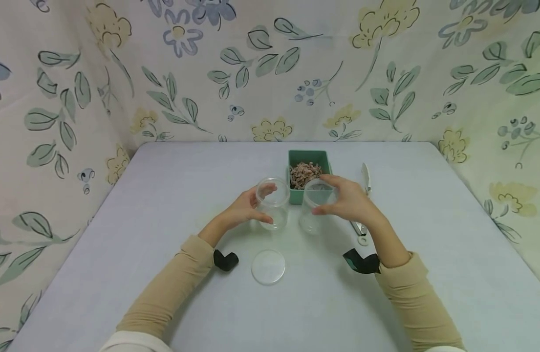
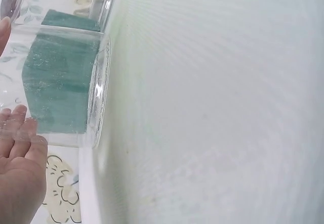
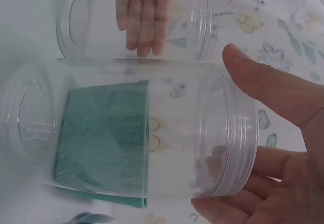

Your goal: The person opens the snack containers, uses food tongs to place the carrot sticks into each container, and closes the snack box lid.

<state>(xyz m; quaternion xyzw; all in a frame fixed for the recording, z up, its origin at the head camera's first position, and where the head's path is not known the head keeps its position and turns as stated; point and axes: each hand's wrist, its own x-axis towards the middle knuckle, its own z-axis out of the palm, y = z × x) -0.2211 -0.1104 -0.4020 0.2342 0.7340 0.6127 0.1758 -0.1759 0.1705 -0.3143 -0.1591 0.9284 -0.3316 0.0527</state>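
Observation:
Two clear plastic jars stand side by side in the middle of the table in the head view. My left hand point(image 1: 243, 210) holds the left jar point(image 1: 276, 212), thumb on the near side and fingers behind. Through its wall, the left wrist view shows those fingers point(image 2: 20, 143). My right hand point(image 1: 351, 200) holds the right jar point(image 1: 311, 222) near the top. In the right wrist view its thumb and fingers lie around the ridged rim point(image 3: 240, 133) of this jar. A round clear lid point(image 1: 268, 267) lies flat on the table, nearer than the jars.
Just behind the jars sits a green bin point(image 1: 297, 196) with brown shredded pieces point(image 1: 305, 173) in it. A long metal utensil point(image 1: 359, 228) with a pale tip lies to the right, partly hidden by my right hand. Floral cloth point(image 1: 261, 98) hangs behind the table.

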